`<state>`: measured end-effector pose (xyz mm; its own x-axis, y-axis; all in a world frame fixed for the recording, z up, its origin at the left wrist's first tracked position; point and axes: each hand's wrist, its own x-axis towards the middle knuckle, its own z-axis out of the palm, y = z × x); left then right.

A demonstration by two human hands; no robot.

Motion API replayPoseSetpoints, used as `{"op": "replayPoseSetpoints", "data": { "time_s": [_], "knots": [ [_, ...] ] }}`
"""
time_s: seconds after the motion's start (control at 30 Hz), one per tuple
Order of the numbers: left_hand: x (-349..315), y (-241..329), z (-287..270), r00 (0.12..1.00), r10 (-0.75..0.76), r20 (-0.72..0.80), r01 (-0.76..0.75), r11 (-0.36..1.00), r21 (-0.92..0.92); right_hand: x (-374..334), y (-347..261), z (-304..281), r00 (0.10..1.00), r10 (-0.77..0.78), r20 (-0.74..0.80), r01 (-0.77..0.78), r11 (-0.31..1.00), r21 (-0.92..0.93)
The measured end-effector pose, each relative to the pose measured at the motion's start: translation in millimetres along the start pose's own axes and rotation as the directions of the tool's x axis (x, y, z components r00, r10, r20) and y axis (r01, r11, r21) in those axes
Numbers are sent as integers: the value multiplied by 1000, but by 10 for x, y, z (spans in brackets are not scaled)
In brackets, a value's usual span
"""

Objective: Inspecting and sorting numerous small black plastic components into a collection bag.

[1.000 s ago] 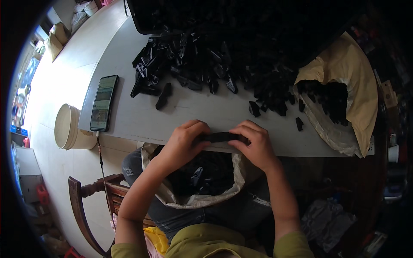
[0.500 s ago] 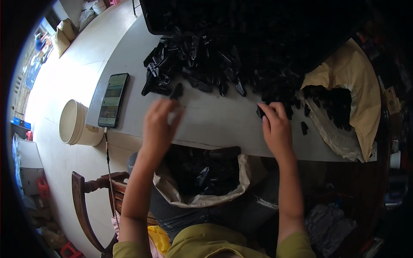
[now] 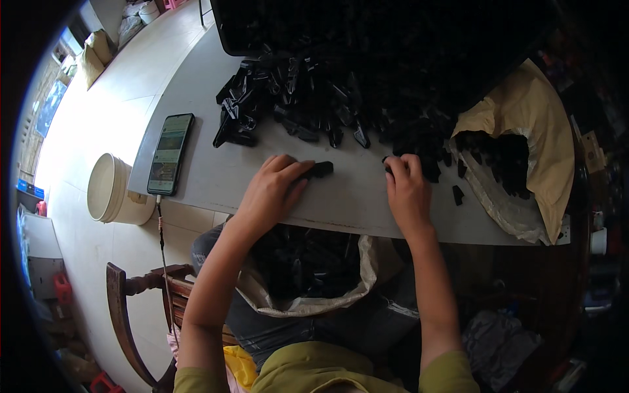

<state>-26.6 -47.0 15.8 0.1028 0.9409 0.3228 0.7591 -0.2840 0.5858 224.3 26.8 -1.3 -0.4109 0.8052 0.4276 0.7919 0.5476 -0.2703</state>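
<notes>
My left hand is over the grey table, its fingers closed on a black plastic part that points to the right. To the right, my right hand pinches a small dark piece, mostly covered by the fingertips. Beyond both hands lies a heap of glossy black plastic parts. An open sack filled with more black parts rests on my lap, below the table edge.
A large black bin stands tipped behind the heap. At the right lies a tan sack with small black pieces in its mouth. A phone with a cable lies at the left, near a white bucket. A wooden chair is lower left.
My left hand has moved right and down onto the table, and now holds a black part. The right hand has shifted slightly left, still pinching a dark piece.
</notes>
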Motion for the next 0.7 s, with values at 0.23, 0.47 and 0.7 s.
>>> {"op": "replayPoseSetpoints", "data": {
  "time_s": [0.23,0.47,0.7],
  "knots": [
    [12,-18,149,997,72,37,-64,980,-189,9,-343,-71,999,-53,2,46,886,460],
    [33,-45,162,995,95,37,-83,964,-252,-14,-337,-123,942,-127,312,-81,813,577],
    [13,-22,207,991,125,52,-101,940,-327,-2,-380,-110,918,-149,367,-111,792,601]
  ]
}}
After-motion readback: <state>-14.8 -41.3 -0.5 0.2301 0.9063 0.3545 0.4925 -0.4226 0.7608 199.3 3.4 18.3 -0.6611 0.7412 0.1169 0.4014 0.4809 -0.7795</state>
